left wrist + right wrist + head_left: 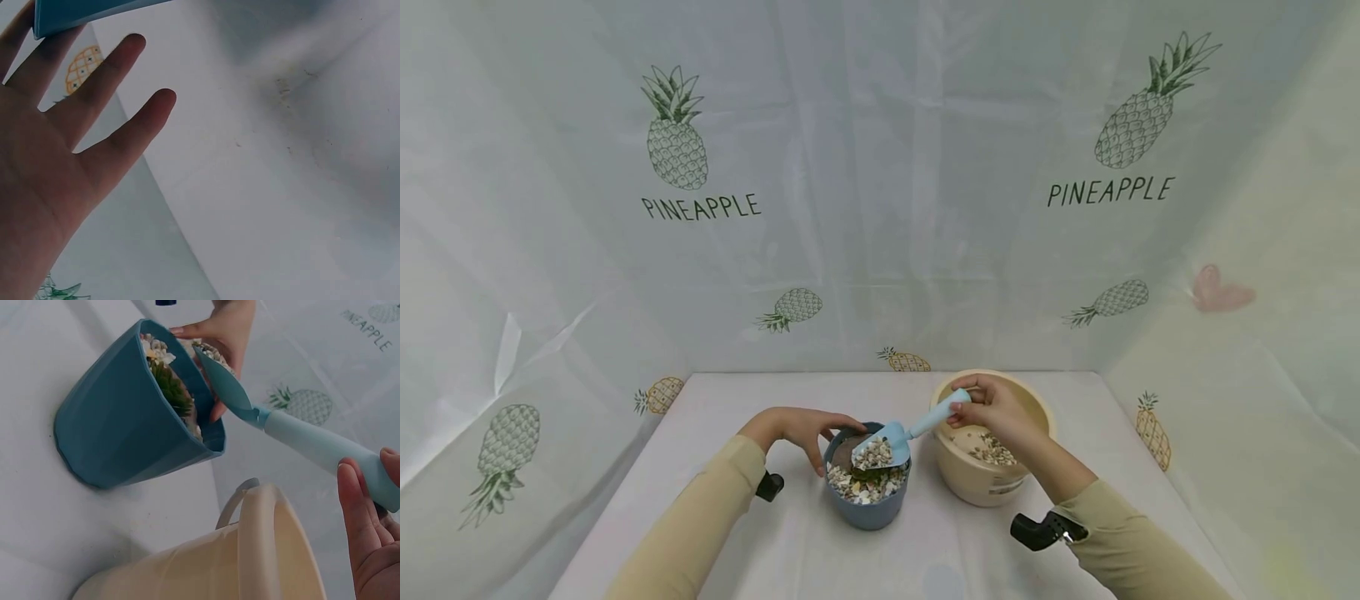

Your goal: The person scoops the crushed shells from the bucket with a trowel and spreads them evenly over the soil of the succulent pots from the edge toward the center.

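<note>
My right hand (994,408) pinches the handle end of a light blue scoop (938,414), its blade loaded with small pebbles (874,454). That blade is tilted over the mouth of a blue plant pot (868,510). Inside the pot, pale pebbles and a green spiky plant (170,386) show, with a brown patch of soil beside them. At the pot's left rim, my left hand (801,429) has its fingers spread and nearly straight, fingertips at the rim. The left wrist view shows the open palm (37,162) beside a strip of the pot's wall (81,14).
A cream bucket (981,483) with pebbles (994,451) on its bottom stands right of the pot, under my right hand. Its handle (236,503) sits at the rim. White cloth covers the table (760,533), and a pineapple-print curtain (880,183) rises behind and at the sides.
</note>
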`<state>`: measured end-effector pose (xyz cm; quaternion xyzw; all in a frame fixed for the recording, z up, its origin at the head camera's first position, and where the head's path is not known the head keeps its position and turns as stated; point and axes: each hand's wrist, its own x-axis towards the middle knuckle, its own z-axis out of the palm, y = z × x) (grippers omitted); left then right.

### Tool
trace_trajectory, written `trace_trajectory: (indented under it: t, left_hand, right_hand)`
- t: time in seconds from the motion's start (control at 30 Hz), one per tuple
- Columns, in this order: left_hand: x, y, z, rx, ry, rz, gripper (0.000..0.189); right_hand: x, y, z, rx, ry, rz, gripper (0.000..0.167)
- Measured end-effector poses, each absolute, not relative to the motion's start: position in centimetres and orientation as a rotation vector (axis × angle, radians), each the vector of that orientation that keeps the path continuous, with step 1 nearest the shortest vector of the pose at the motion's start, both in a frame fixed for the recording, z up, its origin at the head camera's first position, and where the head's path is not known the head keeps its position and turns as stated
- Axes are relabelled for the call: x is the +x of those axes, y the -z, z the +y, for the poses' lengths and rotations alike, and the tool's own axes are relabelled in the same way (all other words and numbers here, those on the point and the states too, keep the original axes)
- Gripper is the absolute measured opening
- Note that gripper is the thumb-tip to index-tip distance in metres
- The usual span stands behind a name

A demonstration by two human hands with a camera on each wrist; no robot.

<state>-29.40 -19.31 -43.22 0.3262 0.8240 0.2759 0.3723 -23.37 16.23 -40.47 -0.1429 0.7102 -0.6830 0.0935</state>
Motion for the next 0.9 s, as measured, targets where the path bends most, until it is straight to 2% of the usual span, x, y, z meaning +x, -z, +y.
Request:
trace_trajectory:
  t: [0.5, 0.9]
  left_hand:
    - [-27.8, 44.6, -20.6, 0.777, -0.886, 2.159, 0.09]
    - [-25.9, 46.4, -21.1, 0.758, -1.045, 2.253, 0.084]
  right_hand:
    - [-23.6, 40.8, 15.5, -0.44, 2.053, 2.105, 0.036]
    - [-23.6, 41.4, 14.7, -0.5, 2.086, 2.061, 0.039]
